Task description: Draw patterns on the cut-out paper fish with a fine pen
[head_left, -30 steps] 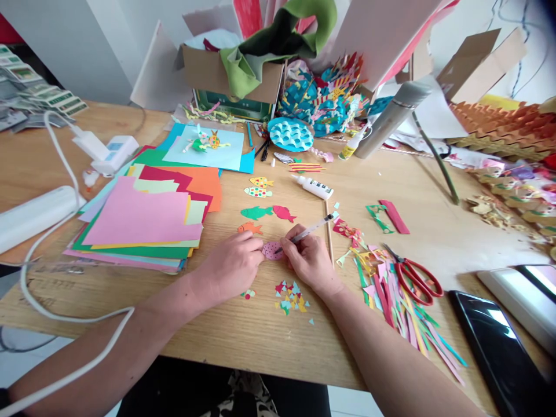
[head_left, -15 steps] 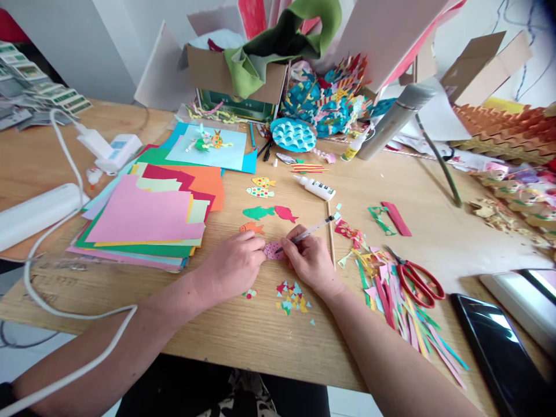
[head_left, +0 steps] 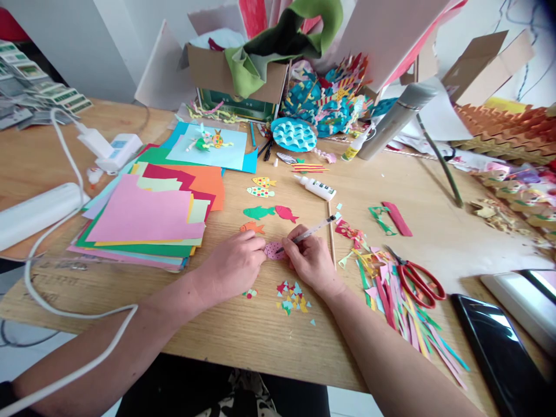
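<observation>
A pink paper fish [head_left: 273,250] with dark dots lies flat on the wooden table between my hands. My right hand [head_left: 310,258] is closed around a pen [head_left: 313,228], its tip touching the fish. The fingers of my left hand [head_left: 238,260] are bent together and press on the fish's left end. Just beyond lie an orange paper fish [head_left: 252,227], a green one [head_left: 259,212] and a red one [head_left: 286,214]. Farther back are two spotted fish, one yellow [head_left: 263,182] and one pale [head_left: 260,191]. Small paper bits [head_left: 293,298] are scattered nearer to me.
At left sits a stack of coloured paper [head_left: 139,214], with a white cable [head_left: 78,315] running past it. Red-handled scissors [head_left: 419,284] rest on paper strips [head_left: 408,318] at right, near a phone [head_left: 495,347]. A glue bottle [head_left: 319,189], a thin stick [head_left: 331,237] and a flask [head_left: 397,121] are farther back.
</observation>
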{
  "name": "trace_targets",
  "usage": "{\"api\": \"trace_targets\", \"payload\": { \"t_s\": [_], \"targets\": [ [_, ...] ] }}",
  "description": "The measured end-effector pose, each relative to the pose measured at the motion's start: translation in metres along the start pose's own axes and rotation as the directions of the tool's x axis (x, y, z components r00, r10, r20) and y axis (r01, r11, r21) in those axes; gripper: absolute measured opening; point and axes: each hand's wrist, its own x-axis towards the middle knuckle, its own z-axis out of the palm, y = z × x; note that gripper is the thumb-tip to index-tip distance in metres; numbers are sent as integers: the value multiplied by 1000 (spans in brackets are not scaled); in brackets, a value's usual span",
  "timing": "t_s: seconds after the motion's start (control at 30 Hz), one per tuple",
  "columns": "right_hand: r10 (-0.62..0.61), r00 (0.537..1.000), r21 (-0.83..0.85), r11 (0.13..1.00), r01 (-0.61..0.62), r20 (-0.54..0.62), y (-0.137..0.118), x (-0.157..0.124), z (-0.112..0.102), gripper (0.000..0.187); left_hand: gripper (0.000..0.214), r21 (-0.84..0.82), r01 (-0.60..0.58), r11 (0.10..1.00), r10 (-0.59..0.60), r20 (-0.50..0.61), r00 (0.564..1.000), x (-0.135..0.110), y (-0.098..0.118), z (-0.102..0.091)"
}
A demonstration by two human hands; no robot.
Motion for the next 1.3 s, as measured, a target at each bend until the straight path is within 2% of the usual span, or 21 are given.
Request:
{"api": "trace_targets", "payload": {
  "t_s": [0.17,0.27,0.43,0.77,1.3],
  "targets": [
    [46,978,160,987,-13,-206,3,0,-3,23,31,0,-2,1000,2,-21,1000,-1,0,1],
    [70,965,180,983,-24,-253,6,3,-7,20,33,-4,-15,1000,15,-22,1000,-1,-1,2],
    [79,980,112,992,-59,-182,8,7,-11,18,35,-23,4,1000,-4,-8,1000,-2,-1,2],
    [45,995,-12,999,-47,-91,6,7,-10,18,38,7,-5,1000,5,2,1000,-1,-2,3],
    [44,997,-56,997,-48,-66,5,7,-10,17,37,28,-27,999,27,-1,1000,-1,-3,3]
  ]
}}
